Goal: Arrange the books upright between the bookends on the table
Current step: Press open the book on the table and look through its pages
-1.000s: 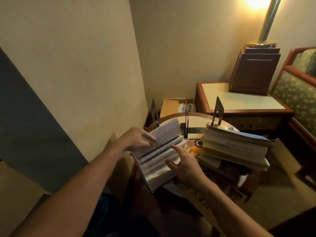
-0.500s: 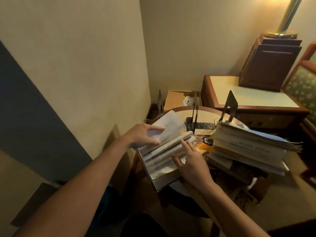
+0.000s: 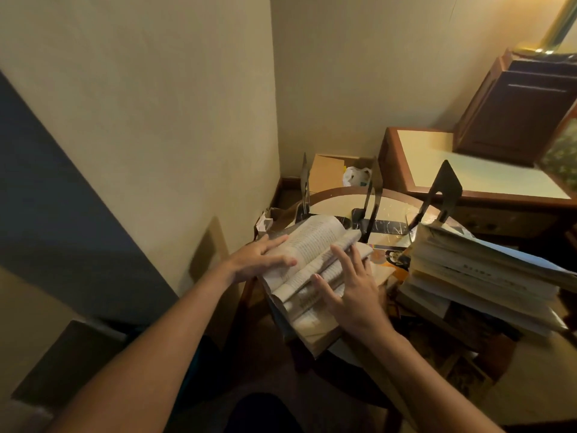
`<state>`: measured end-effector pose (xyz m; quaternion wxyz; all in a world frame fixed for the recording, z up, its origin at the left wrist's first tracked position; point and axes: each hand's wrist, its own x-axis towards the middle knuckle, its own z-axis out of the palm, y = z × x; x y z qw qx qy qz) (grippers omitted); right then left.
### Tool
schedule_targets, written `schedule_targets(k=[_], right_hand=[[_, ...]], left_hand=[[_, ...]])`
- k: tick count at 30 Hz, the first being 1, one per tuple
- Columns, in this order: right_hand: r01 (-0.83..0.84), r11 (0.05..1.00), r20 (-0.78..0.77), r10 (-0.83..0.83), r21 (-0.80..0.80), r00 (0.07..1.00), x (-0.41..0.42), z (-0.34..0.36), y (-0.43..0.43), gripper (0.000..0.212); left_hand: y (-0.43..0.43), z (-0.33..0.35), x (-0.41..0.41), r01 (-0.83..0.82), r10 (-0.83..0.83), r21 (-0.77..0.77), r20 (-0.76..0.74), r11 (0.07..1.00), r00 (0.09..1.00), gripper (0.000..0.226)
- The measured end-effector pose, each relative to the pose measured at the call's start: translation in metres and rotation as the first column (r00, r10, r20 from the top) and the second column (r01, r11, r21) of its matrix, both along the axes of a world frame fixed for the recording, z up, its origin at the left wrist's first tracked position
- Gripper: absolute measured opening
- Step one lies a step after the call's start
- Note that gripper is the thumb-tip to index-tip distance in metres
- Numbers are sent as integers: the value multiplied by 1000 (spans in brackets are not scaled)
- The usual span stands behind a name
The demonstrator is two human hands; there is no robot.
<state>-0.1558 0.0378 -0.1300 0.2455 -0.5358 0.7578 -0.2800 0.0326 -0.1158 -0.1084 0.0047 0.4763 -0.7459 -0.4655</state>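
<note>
Bookends of dark metal [image 3: 374,189] stand at twelve o'clock beyond the splayed cream-paged paperback [image 3: 315,242]; our flat-fingered left hand [image 3: 259,260] and right hand [image 3: 356,295] press its pages.

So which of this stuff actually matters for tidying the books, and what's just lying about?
For the job: open pale-paged book under left hand and right hand; flat stack of pale paperbacks; three dark metal bookends; round wood-rimmed table.
Lying about: brown cardboard box; white plastic bag; dark wooden cabinet; brass lamp pole.
</note>
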Motion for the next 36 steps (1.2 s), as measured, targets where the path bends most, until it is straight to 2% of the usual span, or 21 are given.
schedule_targets(k=[4, 8, 12, 16, 23, 26, 28, 30, 33, 36], right_hand=[[13, 997, -4, -13, -69, 1000, -2, -5, -3, 72], [38, 996, -7, -39, -81, 999, -3, -8, -3, 79], [42, 995, -36, -45, -86, 998, -9, -9, -9, 85], [28, 996, -34, -31, -85, 999, -13, -9, -16, 80], [-50, 998, -141, 46, -25, 989, -26, 2, -27, 82], [-129, 991, -164, 132, 29, 978, -34, 8, -34, 78], [-155, 984, -197, 170, 89, 966, -33, 13, -37, 74], [-143, 982, -276, 172, 123, 946, -27, 20, -36, 71], [-108, 992, -407, 127, 69, 904, -8, 29, -25, 63], [-128, 992, -427, 124, 18, 896, 16, 26, -6, 66]], left_hand=[[-7, -4, 0, -21, 23, -46, 34, 999, 999, 102], [-21, -9, -2, -17, 23, -63, 89, 998, 996, 117], [-32, -16, 5, -57, 62, -75, 75, 996, 995, 118], [-32, -12, 7, -41, 55, -137, 95, 990, 994, 112], [-12, -8, 5, -98, 100, -75, 29, 992, 995, 126], [6, -11, 6, -148, 167, -178, 99, 973, 981, 131], [18, -8, 10, -169, 209, -298, 105, 940, 972, 121], [26, 0, 14, -217, 239, -351, 21, 911, 971, 114], [32, 10, 22, -282, 253, -329, -128, 901, 959, 104], [37, 19, 28, -355, 303, -107, -335, 929, 892, 83]])
